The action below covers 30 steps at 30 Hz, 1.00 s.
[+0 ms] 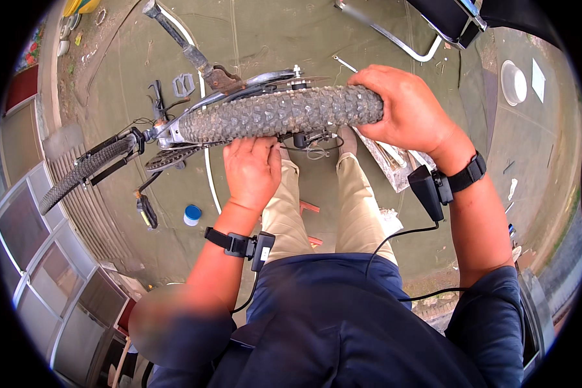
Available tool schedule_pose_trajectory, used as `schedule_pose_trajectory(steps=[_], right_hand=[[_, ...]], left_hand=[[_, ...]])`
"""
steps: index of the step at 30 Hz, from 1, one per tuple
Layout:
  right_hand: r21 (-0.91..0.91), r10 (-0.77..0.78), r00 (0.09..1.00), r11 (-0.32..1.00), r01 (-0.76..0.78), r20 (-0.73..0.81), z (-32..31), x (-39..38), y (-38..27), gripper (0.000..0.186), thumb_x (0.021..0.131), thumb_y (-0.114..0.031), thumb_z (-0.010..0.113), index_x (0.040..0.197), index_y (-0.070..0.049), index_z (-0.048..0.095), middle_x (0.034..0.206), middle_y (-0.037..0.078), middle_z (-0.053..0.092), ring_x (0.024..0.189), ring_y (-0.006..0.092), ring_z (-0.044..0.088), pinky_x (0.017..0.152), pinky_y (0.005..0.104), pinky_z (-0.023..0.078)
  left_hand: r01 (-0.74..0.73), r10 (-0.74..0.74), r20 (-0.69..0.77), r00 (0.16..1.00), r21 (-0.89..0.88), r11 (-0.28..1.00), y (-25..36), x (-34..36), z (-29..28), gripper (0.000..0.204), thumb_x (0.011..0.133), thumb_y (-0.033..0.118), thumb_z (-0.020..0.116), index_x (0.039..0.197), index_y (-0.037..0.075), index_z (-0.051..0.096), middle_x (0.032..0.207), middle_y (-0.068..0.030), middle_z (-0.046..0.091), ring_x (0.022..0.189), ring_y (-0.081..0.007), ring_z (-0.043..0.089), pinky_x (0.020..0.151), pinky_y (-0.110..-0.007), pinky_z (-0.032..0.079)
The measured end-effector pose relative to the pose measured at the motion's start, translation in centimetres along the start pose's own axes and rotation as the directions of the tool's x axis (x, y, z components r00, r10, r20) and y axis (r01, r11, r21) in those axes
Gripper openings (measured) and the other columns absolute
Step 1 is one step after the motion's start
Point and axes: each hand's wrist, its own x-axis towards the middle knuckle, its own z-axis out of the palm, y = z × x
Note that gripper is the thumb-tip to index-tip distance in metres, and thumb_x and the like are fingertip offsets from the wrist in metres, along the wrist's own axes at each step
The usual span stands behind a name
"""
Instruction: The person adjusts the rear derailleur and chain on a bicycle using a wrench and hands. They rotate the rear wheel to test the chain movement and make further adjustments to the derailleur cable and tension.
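Observation:
A bicycle lies across the view in front of me, its knobby black tyre (278, 115) crossing the middle. My right hand (401, 107) is closed around the right end of this tyre, thumb and fingers bent over the tread. On the near side, beside the chain, is my left hand (252, 169); its fingers are bent together against the bicycle, and their tips are hidden by the wheel. The second, thinner wheel (87, 176) extends to the left. A grey pedal (183, 85) shows beyond the frame, and another pedal (147, 211) hangs on the near side.
A blue-lidded jar (192, 215) stands on the green ground sheet. A tray of tools (394, 169) lies by my right leg, and a wrench (344, 63) beyond the tyre. Farther off are a chrome-legged black chair (443, 22) and a white basin (513, 83). Glazed panels (45, 226) stand left.

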Motion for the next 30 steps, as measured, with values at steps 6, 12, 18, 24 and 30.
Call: schedule_pose_trajectory(steps=[6, 12, 18, 24, 30], right_hand=[[0.051, -0.019, 1.000, 0.999, 0.019, -0.001, -0.2, 0.4, 0.3, 0.037, 0.069, -0.012, 0.075, 0.104, -0.005, 0.067, 0.093, 0.014, 0.068, 0.087, 0.0364, 0.065, 0.075, 0.0411, 0.052], [0.073, -0.024, 0.999, 0.997, 0.022, 0.031, -0.6, 0.7, 0.2, 0.038, 0.068, -0.012, 0.075, 0.104, -0.004, 0.066, 0.093, 0.015, 0.067, 0.085, 0.0379, 0.064, 0.074, 0.0415, 0.052], [0.018, -0.053, 0.998, 0.998, 0.052, 0.022, -0.4, 0.4, -0.6, 0.039, 0.067, -0.013, 0.074, 0.104, -0.006, 0.066, 0.092, 0.015, 0.067, 0.087, 0.0380, 0.064, 0.074, 0.0434, 0.052], [-0.074, -0.076, 0.997, 0.994, 0.078, 0.027, -0.1, 1.9, -2.6, 0.034, 0.067, -0.016, 0.075, 0.099, -0.009, 0.067, 0.088, 0.012, 0.068, 0.086, 0.0369, 0.066, 0.072, 0.0457, 0.053], [-0.106, -0.084, 0.996, 0.991, 0.087, 0.030, 0.1, 2.5, -2.9, 0.030, 0.068, -0.017, 0.076, 0.096, -0.010, 0.067, 0.086, 0.011, 0.067, 0.086, 0.0363, 0.066, 0.071, 0.0465, 0.054]], left_hand=[[0.075, -0.077, -0.038, 0.996, -0.056, 0.996, -1.6, -0.8, 0.5, 0.008, 0.086, 0.010, 0.069, 0.094, 0.008, 0.066, 0.099, -0.0076, 0.068, 0.095, -0.0310, 0.062, 0.083, -0.041, 0.044], [0.108, -0.117, -0.056, 0.992, -0.145, 0.984, -2.8, -1.3, 0.9, 0.009, 0.086, 0.007, 0.069, 0.094, 0.006, 0.065, 0.097, -0.0104, 0.068, 0.092, -0.0334, 0.062, 0.084, -0.043, 0.046], [0.147, -0.150, -0.019, 0.988, -0.118, 0.982, -3.6, -2.1, 1.3, 0.007, 0.087, 0.009, 0.070, 0.093, 0.005, 0.069, 0.090, -0.0135, 0.068, 0.089, -0.0355, 0.062, 0.085, -0.044, 0.047], [0.138, -0.140, -0.024, 0.990, -0.077, 0.987, -3.8, -2.1, 1.3, 0.008, 0.088, 0.011, 0.070, 0.093, 0.004, 0.070, 0.090, -0.0140, 0.068, 0.088, -0.0358, 0.062, 0.089, -0.044, 0.047], [0.111, -0.113, -0.019, 0.993, -0.105, 0.988, -3.7, -2.0, 1.2, 0.008, 0.089, 0.010, 0.070, 0.095, 0.005, 0.069, 0.092, -0.0136, 0.069, 0.090, -0.0351, 0.063, 0.091, -0.044, 0.047]])
